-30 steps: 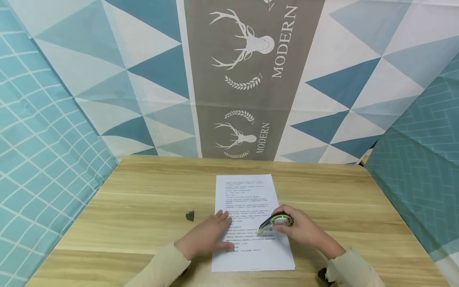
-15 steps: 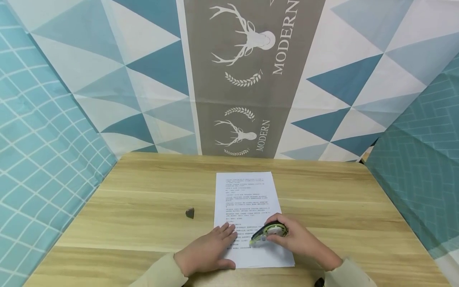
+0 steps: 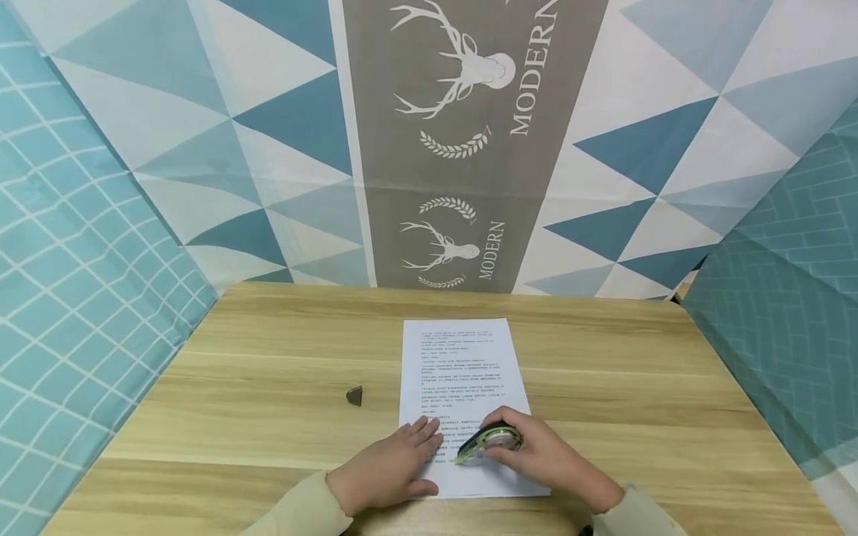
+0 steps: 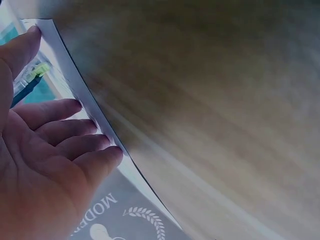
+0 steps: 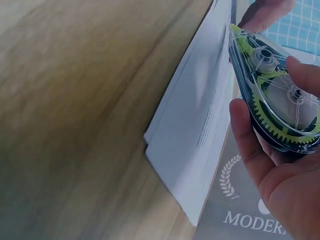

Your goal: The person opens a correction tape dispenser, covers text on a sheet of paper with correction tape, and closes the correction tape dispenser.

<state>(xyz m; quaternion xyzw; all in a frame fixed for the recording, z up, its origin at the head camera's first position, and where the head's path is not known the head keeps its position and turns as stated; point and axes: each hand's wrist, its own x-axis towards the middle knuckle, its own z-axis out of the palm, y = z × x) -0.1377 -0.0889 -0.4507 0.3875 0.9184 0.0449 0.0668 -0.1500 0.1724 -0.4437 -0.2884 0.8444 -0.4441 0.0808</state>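
Printed paper sheets (image 3: 462, 372) lie on the wooden table, more than one layer showing in the right wrist view. My right hand (image 3: 546, 454) grips a correction tape dispenser (image 3: 492, 441) between thumb and fingers; its clear case shows green gears (image 5: 280, 95) in the right wrist view. The dispenser's light green tip (image 3: 459, 461) is at the lower lines of text, near the fingers of the other hand. My left hand (image 3: 389, 463) rests with fairly straight fingers on the lower left part of the paper. Left of the paper sits a small dark cap (image 3: 354, 396).
The wooden table (image 3: 268, 357) reaches to a patterned cloth backdrop (image 3: 436, 149) behind it. Blue tiled-pattern cloths (image 3: 80, 260) hang at the left and right sides.
My right hand has moved the correction tape dispenser down and left across the paper to the lower text. My left hand has slid lower along the paper's left edge.
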